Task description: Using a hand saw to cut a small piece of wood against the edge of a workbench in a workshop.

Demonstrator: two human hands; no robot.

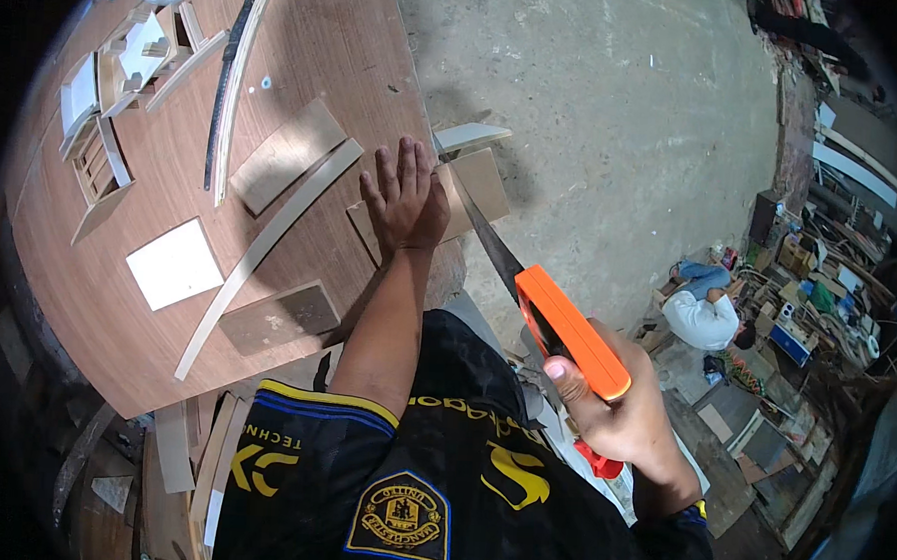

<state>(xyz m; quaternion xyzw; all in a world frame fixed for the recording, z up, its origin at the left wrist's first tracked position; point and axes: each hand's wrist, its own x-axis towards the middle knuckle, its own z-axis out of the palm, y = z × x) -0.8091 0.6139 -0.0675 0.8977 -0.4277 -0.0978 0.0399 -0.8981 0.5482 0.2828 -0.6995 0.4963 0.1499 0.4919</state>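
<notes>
My right hand [618, 403] grips the orange handle of a hand saw [574, 331]. The saw's narrow blade runs up and left to the edge of a brown wooden board [480, 193] that juts past the table's right edge. My left hand [407, 198] lies flat on that board with its fingers stretched out, pressing it against the table. Where exactly the blade meets the wood is too small to make out. Just left of my left hand, a long thin curved strip [270, 237] of pale wood crosses the tabletop.
The brown wooden table [97, 305] carries a white square panel [175, 264], a rectangular board [279, 320], another board [289, 158] and small box-like wooden pieces [104, 155]. At the right, a person in a white shirt [702, 316] crouches on the concrete floor [616, 117] beside piled scrap.
</notes>
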